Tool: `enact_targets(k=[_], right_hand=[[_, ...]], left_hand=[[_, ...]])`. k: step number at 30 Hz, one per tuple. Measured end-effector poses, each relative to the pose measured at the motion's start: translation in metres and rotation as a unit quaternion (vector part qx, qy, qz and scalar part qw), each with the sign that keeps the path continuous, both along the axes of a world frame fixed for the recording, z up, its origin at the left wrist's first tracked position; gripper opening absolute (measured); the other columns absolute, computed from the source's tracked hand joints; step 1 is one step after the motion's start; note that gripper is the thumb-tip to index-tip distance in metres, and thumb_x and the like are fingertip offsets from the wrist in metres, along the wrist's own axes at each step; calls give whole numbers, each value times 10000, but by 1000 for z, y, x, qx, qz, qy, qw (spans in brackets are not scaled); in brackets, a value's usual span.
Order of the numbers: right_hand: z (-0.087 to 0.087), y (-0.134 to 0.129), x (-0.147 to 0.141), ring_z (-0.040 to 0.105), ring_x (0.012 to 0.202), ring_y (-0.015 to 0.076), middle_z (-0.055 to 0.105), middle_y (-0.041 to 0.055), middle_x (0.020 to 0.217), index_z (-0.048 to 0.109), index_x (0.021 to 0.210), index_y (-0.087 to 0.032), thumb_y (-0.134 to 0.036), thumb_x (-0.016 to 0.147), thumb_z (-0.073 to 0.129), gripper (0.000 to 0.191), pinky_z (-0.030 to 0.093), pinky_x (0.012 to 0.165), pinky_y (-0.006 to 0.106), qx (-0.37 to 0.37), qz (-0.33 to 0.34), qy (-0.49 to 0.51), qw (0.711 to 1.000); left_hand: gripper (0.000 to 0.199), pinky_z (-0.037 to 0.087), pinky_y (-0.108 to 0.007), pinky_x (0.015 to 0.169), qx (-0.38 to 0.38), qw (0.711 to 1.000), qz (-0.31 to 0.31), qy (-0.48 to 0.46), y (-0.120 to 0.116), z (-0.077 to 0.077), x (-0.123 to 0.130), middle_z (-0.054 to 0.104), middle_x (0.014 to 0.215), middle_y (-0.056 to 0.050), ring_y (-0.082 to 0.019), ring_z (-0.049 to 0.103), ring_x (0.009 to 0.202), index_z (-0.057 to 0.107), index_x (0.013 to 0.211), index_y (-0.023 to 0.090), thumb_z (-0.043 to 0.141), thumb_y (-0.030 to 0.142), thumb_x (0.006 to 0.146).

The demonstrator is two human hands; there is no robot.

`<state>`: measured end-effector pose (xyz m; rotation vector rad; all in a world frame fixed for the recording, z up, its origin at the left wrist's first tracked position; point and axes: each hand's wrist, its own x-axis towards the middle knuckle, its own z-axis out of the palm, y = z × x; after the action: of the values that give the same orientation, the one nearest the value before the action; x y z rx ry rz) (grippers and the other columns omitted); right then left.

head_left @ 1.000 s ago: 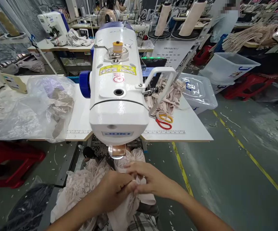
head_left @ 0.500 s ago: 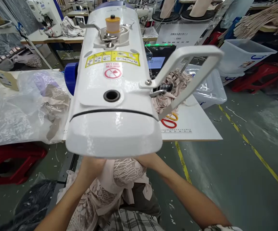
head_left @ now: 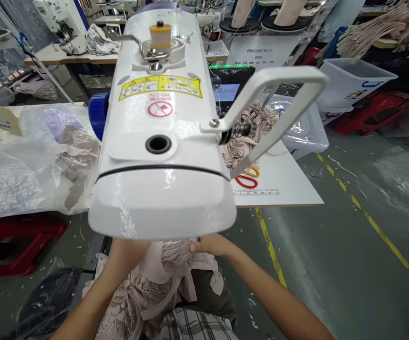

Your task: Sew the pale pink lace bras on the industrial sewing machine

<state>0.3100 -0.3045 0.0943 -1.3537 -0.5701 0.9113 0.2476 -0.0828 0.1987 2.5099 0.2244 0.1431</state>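
A beige lace bra (head_left: pixel 176 255) with smooth bands is bunched below the front of the white sewing machine head (head_left: pixel 162 203). My left hand (head_left: pixel 129 252) grips its left side, the fingertips hidden by the machine head. On the other side my right hand (head_left: pixel 209 244) is closed on the lace edge, its thumb showing on top. More beige lace fabric (head_left: pixel 129 302) hangs down over my lap. The machine's needle area is out of sight beneath the head.
Right of the machine, red-and-yellow-handled scissors (head_left: pixel 247 179) lie by a pile of beige strips (head_left: pixel 248 130) on the white table (head_left: pixel 292 184). A plastic bag (head_left: pixel 23 165) covers the left side. A white lever guard (head_left: pixel 285 132) juts rightward. Red stools (head_left: pixel 16 245) and clear bins (head_left: pixel 360 80) stand around.
My right hand has drawn slightly left and down on the lace, and its thumb now shows. My left hand has moved slightly lower. The whole view has shifted a little.
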Motion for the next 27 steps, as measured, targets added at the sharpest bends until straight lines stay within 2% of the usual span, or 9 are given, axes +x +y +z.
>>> enact_targets(k=[2,4,7,11,14,18,22,25,27], right_hand=[[-21,-2,-9,627,1034,263,689,82,1066,643,1184,-189,-576,634,829,698,470,984,402,28,86,34,995],[-41,-6,-18,649,965,240,715,63,981,710,1062,-174,-497,646,847,544,505,914,367,21,116,87,989],[-60,-17,-30,639,739,166,708,32,780,751,857,-145,-442,703,826,342,513,709,269,9,74,161,984],[-66,-34,-40,577,584,115,666,11,652,736,750,-140,-524,767,758,385,467,600,229,24,5,184,983],[-59,-44,-46,629,647,141,696,28,710,742,799,-157,-580,801,705,424,497,668,259,47,-37,189,980],[-41,-55,-49,672,741,187,719,49,772,755,867,-172,-552,824,695,388,521,772,319,75,-60,165,982],[-17,-71,-43,653,745,202,697,51,732,749,859,-184,-537,890,619,378,517,767,322,66,-57,43,995],[6,-80,-38,595,628,169,639,32,627,703,705,-182,-570,920,554,468,483,657,275,46,-42,-58,996],[26,-80,-38,570,594,150,615,26,607,678,663,-171,-550,939,531,491,453,624,256,41,-13,-124,991]], left_hand=[[216,469,-280,642,-11,1000,-7,1,0,3,1,553,559,-15,-191,542,672,497,565,223,590,298,745],[220,438,-261,606,-23,1000,-12,5,0,5,1,515,533,-3,-174,508,644,496,565,220,556,299,762],[250,363,-236,547,-48,999,-16,20,0,5,-1,459,527,18,-132,417,580,466,573,210,507,300,802],[399,175,-253,478,-54,997,9,57,-1,1,-5,205,483,60,-88,193,500,232,542,220,508,315,815],[483,108,-277,480,-64,994,18,89,-2,-1,-6,110,481,67,-72,119,473,125,555,220,515,331,819],[464,142,-264,477,-50,997,0,65,0,-2,-5,141,488,70,-73,156,464,149,568,220,503,315,851],[300,251,-239,453,37,998,3,-50,3,-1,-16,412,536,53,-90,321,441,393,633,218,487,284,910],[62,460,-236,600,52,979,-49,-190,-15,7,-35,641,813,-35,-147,602,699,564,899,194,504,184,914],[216,522,-290,847,31,948,-168,-267,-38,16,-49,688,1007,-86,-186,646,993,573,1083,175,523,112,883]])
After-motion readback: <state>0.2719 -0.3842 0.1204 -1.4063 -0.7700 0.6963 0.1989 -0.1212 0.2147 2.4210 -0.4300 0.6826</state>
